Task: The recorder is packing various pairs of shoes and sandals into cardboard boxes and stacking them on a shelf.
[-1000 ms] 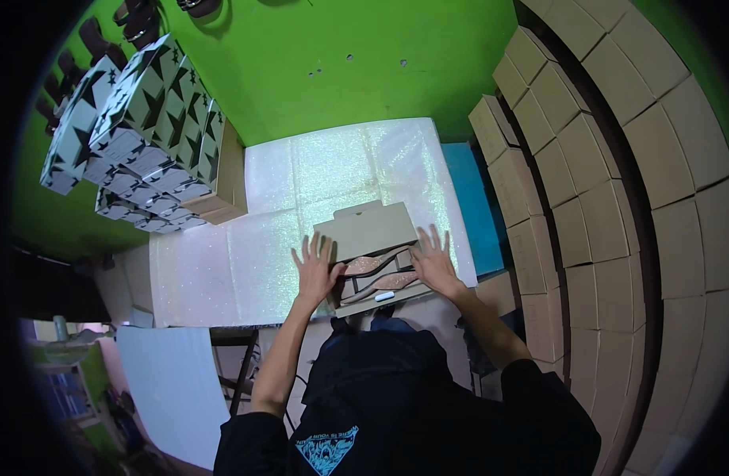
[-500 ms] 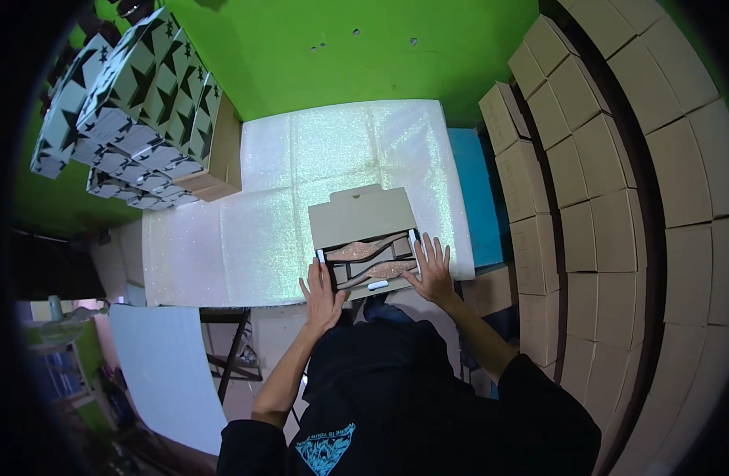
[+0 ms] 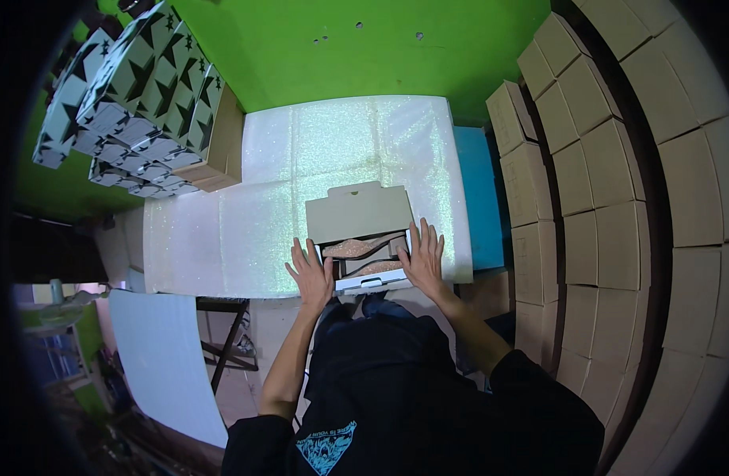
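A cardboard shoebox (image 3: pixel 358 213) lies at the near edge of the table with its lid flap folded back away from me. Inside it rests a pair of glittery pinkish shoes (image 3: pixel 353 248), dark along their edges. The white front wall (image 3: pixel 371 281) of the box stands upright toward me. My left hand (image 3: pixel 310 275) is flat with fingers spread against the box's left side. My right hand (image 3: pixel 422 255) lies along the right side, fingers stretched out and thumb over the box's edge. Neither hand grasps anything.
A shimmering white cloth (image 3: pixel 333 143) covers the table. Star-patterned boxes (image 3: pixel 154 91) are stacked at the far left. Brown boxes (image 3: pixel 571 182) fill shelves along the right. A blue panel (image 3: pixel 479 194) is beside the table; a pale board (image 3: pixel 162 349) stands at the near left.
The front wall of the box has come up and now shows its white face. My left hand has shifted up and left, and my right hand has moved slightly up and left.
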Available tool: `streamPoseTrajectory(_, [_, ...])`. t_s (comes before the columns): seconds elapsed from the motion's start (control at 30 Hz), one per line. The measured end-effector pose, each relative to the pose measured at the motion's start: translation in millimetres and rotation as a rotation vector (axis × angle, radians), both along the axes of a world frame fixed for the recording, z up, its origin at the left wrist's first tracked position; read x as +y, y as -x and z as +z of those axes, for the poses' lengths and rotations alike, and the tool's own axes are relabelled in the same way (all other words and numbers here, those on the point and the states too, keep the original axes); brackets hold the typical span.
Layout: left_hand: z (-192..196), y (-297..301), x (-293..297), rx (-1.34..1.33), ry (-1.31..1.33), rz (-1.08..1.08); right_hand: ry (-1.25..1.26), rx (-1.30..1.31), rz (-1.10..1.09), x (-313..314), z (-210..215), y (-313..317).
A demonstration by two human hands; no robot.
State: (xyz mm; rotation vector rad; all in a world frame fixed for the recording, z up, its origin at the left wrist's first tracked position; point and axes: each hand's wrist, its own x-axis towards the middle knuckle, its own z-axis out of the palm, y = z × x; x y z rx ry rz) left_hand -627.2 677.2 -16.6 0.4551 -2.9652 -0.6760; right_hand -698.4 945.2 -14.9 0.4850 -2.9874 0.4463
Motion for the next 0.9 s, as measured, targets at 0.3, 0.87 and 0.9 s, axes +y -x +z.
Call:
streamPoseTrajectory(0.3, [-9,16,-1,-0.036,0.03,-0.013,0.163,-0.084,-0.105,-1,-15,-18])
streamPoseTrajectory(0.87, [-10,16,5,-0.005,-0.109,-0.017,-0.076,-0.546,0.046,-97,29,177])
streamPoseTrajectory(0.9, [-11,15,4,-0.017,-0.112,-0.007,-0.099,-0.602,-0.002,-101,30,177])
